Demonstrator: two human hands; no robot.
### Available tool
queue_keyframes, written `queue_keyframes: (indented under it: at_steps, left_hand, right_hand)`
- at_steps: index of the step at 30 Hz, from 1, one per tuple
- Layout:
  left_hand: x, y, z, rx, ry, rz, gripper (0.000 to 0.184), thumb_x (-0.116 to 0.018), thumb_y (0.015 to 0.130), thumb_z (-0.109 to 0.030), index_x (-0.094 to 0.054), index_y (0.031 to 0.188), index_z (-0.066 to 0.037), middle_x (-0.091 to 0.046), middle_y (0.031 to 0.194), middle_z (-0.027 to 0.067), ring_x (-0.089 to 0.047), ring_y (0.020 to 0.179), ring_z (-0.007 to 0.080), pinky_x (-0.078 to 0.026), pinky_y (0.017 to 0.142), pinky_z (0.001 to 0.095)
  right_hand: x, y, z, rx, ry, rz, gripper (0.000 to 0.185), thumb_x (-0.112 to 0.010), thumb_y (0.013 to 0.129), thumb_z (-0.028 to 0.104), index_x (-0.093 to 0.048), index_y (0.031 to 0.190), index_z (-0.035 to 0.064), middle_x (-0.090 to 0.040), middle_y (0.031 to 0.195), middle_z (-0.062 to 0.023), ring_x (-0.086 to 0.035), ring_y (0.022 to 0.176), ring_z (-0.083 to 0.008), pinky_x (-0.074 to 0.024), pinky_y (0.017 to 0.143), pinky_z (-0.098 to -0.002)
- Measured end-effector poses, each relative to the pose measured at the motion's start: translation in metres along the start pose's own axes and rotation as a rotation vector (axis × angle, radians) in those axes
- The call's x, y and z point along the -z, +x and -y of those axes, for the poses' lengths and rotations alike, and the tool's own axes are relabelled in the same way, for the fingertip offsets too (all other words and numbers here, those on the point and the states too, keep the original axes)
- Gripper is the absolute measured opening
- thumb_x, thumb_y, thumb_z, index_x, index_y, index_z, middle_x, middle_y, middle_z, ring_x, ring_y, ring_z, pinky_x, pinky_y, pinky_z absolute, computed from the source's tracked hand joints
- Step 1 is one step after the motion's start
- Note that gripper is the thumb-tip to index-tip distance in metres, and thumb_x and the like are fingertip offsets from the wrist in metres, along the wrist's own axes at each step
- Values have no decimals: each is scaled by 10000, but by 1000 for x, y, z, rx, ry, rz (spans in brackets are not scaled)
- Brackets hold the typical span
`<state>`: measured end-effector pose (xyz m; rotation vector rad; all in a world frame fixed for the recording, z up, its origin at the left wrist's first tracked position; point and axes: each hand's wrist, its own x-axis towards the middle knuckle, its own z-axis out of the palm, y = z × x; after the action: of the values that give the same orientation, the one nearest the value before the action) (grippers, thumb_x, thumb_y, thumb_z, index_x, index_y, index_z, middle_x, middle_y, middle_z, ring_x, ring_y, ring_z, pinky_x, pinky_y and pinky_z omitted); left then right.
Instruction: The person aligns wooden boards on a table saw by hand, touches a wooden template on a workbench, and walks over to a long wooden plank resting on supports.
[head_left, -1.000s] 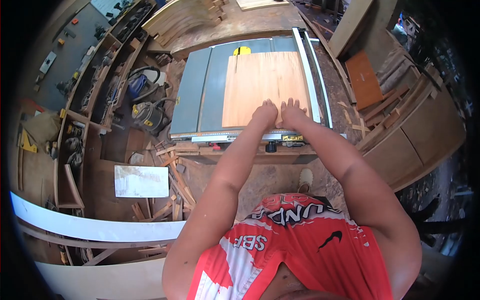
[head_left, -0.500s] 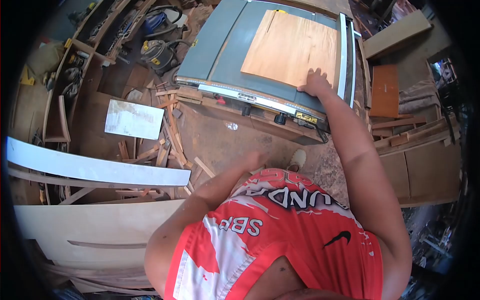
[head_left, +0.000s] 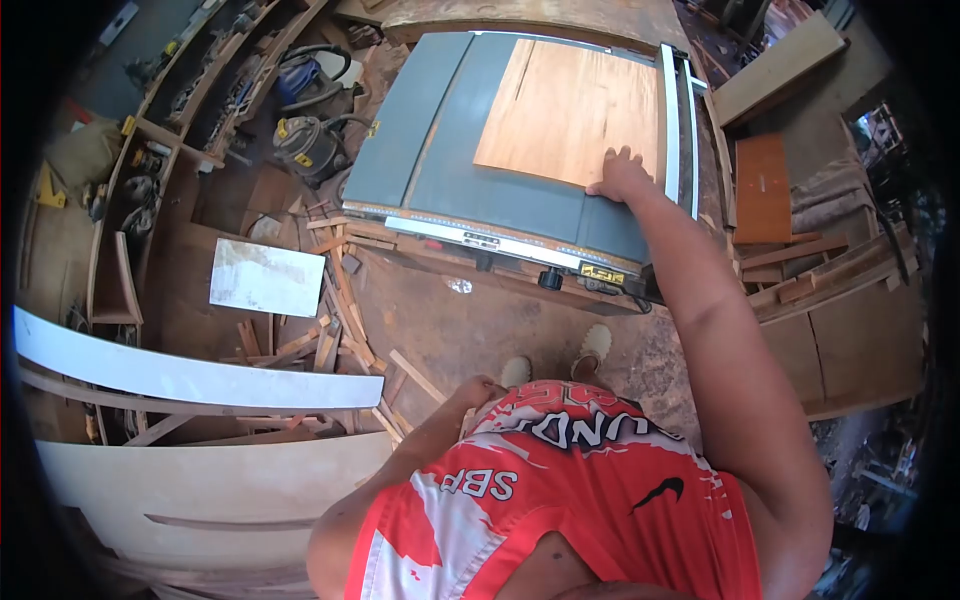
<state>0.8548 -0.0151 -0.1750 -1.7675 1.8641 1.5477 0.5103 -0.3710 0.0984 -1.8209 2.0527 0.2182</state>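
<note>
A light wooden board [head_left: 565, 115] lies flat on the grey top of a table saw [head_left: 410, 110], close against the pale metal fence [head_left: 670, 130]. A dark narrow slit runs in from the board's far edge. My right hand [head_left: 622, 176] rests on the board's near right corner, fingers stretched over its face and the thumb by the near edge. My left hand [head_left: 480, 389] is low beside the hem of my red and white jersey [head_left: 590, 480], away from the saw. Its fingers are too hidden to make out.
A shop vacuum [head_left: 308, 145] stands left of the saw. Wood offcuts [head_left: 345, 310] litter the floor near a white panel [head_left: 266, 277]. A long white strip [head_left: 200, 365] reaches in from the left. Boards [head_left: 765, 190] lean at the right. My shoes [head_left: 594, 343] are on the floor.
The saw sits lower in view. The board appears farther from the saw's front edge, with my right hand still on it. My left hand has drawn back toward my waist.
</note>
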Motion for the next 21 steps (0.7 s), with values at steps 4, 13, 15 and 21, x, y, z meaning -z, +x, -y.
queue_keyframes:
  at_steps: [4, 13, 15, 21]
  left_hand:
    - [18, 48, -12, 36, -140, -27, 474, -596, 832, -333, -587, 1167, 3, -617, 1112, 227, -609, 1027, 300, -462, 901, 360]
    - [73, 115, 3, 256, -638, -363, 370, -539, 872, -354, -604, 1055, -39, -639, 924, 83, -601, 884, 266, -476, 760, 383]
    - [97, 117, -15, 348, -920, -446, 400, -511, 888, -377, -559, 1120, -56, -607, 998, 94, -567, 957, 261, -452, 800, 406]
    - [152, 154, -19, 208, -1475, -727, 754, -366, 910, -605, -280, 1417, -54, -353, 1414, 172, -368, 1284, 300, -345, 1008, 448]
  right_hand:
    - [4, 12, -8, -2, 5, -63, 893, -771, 704, 425, -342, 1368, 10, -284, 1429, -200, -258, 1329, -430, -387, 936, -649]
    - [13, 49, -17, 9, -7, -29, 880, -776, 704, 415, -364, 1344, -27, -287, 1430, -202, -278, 1320, -430, -397, 925, -633]
    - [15, 55, -19, 41, -10, -63, 867, -773, 704, 418, -383, 1333, -34, -298, 1424, -218, -293, 1310, -437, -391, 919, -648]
    - [22, 73, -22, 101, -113, -69, 873, -752, 695, 479, -423, 1269, -91, -355, 1374, -295, -388, 1242, -469, -401, 1005, -463]
